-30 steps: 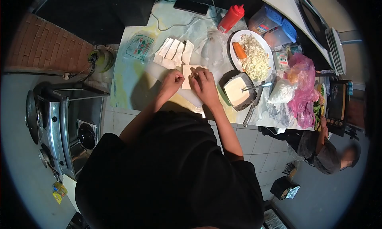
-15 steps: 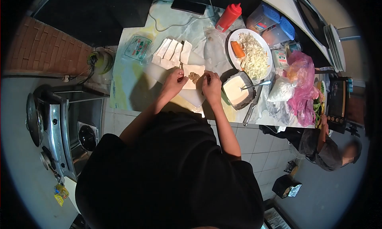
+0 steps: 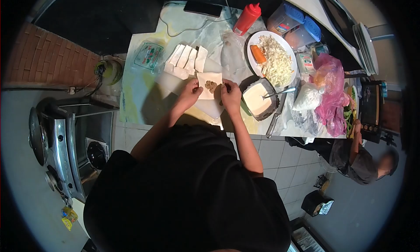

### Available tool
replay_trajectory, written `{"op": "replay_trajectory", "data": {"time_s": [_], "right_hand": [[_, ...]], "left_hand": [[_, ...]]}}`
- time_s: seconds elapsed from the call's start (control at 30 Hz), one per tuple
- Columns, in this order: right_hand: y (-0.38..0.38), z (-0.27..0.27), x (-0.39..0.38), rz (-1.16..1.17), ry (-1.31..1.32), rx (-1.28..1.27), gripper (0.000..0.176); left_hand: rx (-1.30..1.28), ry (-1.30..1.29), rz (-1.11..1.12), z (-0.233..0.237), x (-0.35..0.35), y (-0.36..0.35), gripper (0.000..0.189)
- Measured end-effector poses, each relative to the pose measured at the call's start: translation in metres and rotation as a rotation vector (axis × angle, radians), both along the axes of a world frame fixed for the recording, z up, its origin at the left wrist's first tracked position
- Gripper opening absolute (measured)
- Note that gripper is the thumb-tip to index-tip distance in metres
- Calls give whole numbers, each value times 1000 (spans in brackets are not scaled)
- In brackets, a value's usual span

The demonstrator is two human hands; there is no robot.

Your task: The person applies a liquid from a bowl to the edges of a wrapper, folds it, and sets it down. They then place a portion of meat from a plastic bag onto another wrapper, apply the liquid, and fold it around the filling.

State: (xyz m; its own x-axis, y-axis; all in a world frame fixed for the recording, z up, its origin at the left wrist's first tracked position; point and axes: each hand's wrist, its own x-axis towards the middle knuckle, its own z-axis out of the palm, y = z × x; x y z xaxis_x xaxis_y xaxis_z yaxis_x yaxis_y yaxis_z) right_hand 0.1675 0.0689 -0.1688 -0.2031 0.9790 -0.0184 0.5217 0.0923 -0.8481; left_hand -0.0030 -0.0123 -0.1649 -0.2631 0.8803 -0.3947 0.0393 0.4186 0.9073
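A square pale wrapper (image 3: pixel 209 93) with brown filling (image 3: pixel 211 86) on it lies on a whitish board (image 3: pixel 209 108) between my hands. My left hand (image 3: pixel 190 94) pinches the wrapper's left edge. On the opposite side, my right hand (image 3: pixel 231 96) has its fingers closed at the right edge. Behind them, folded white pieces (image 3: pixel 186 59) lie in a row, touching one another. To the right of my right hand stands a dark-rimmed square bowl of creamy liquid (image 3: pixel 258 99), with a spoon (image 3: pixel 280 92) resting in it.
A plate of shredded vegetables (image 3: pixel 276 61), a red bottle (image 3: pixel 247 19), a knife (image 3: pixel 274 120), a pink bag (image 3: pixel 330 94) and a phone (image 3: pixel 202 8) are on the table. Another person (image 3: pixel 358 164) stands at the right. A stove (image 3: pixel 65 151) is at the left.
The wrapper looks flatter and more squared between my hands. Both hands stay at its sides with little movement. The whole view has shifted slightly.
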Motion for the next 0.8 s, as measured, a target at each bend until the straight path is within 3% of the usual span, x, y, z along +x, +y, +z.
{"op": "replay_trajectory", "data": {"time_s": [0.1,0.5,0.67,0.8], "right_hand": [[1,0,0,-36,77,-82,26],[-14,14,-2,56,-16,109,28],[-8,9,-4,22,92,-29,23],[-3,29,-9,8,23,-113,22]], "left_hand": [[9,-43,49,-9,2,0,31],[44,-139,-3,-17,-3,1,30],[14,-126,2,-5,-3,2,33],[-4,-122,40,-7,-2,1,38]]}}
